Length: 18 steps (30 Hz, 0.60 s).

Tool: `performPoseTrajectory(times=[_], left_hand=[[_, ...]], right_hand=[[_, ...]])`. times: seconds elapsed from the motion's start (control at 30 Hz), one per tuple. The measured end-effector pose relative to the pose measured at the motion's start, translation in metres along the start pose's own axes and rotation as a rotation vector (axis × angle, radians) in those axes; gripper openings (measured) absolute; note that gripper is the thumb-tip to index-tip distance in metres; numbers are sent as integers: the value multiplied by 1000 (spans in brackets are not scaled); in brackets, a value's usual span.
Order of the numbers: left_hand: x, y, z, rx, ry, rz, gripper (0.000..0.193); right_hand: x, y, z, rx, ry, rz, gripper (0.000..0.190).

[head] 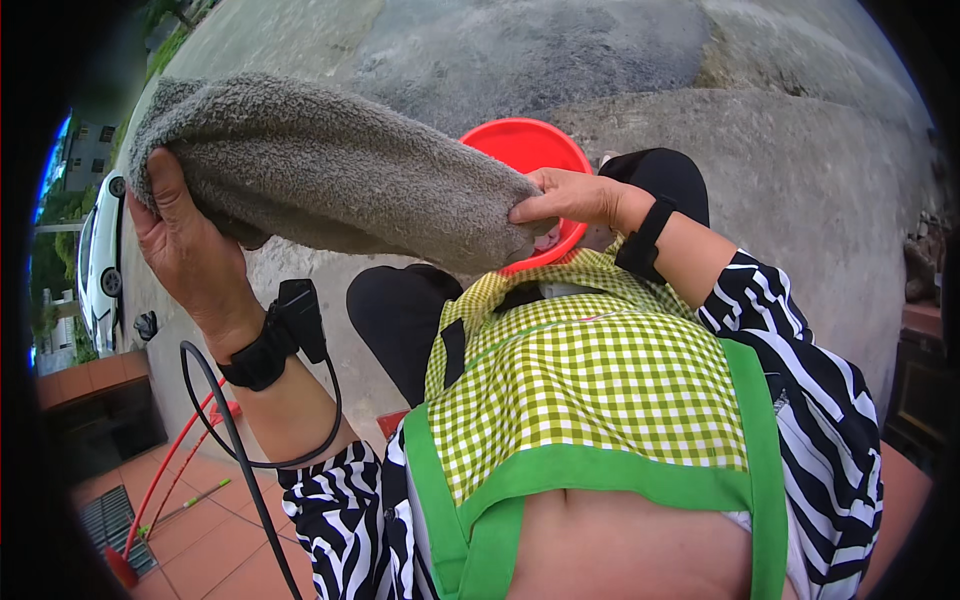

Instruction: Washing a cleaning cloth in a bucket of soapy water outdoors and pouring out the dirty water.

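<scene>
A grey fleecy towel is stretched between both hands in the upper left and middle of the head view. My left hand holds its far left end, with the thumb on the near face. My right hand pinches the other end between thumb and fingers. Partly behind that end is a red plastic basin on the concrete ground. A bit of pinkish cloth shows low inside it; the towel and my right hand hide much of the rest. Dark straps are around both wrists.
Concrete ground surrounds the basin. A black cable loops from the device at my left wrist. At lower left, a red-handled tool and a metal drain grate lie by reddish tiles. A white car is parked at far left.
</scene>
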<state>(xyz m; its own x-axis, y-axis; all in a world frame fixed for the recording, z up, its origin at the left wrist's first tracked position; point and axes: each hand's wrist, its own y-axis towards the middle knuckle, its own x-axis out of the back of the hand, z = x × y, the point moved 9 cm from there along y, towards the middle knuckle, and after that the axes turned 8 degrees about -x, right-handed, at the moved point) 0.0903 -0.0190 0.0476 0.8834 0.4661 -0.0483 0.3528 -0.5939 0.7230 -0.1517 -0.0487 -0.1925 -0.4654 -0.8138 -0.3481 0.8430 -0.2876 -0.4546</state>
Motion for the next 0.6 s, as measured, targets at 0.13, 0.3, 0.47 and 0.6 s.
performPoseTrajectory(times=[0.13,0.3,0.47,0.6], left_hand=[[40,-9,75,259,492,234,42],[18,-68,140,485,611,534,52],[-9,-134,153,1017,-323,287,37],[32,-177,210,1086,-335,194,40]], right_hand=[[40,-10,3,240,349,-36,41],[63,-43,14,388,727,-159,48],[63,-53,14,413,788,-204,50],[76,-46,-1,419,693,-348,35]])
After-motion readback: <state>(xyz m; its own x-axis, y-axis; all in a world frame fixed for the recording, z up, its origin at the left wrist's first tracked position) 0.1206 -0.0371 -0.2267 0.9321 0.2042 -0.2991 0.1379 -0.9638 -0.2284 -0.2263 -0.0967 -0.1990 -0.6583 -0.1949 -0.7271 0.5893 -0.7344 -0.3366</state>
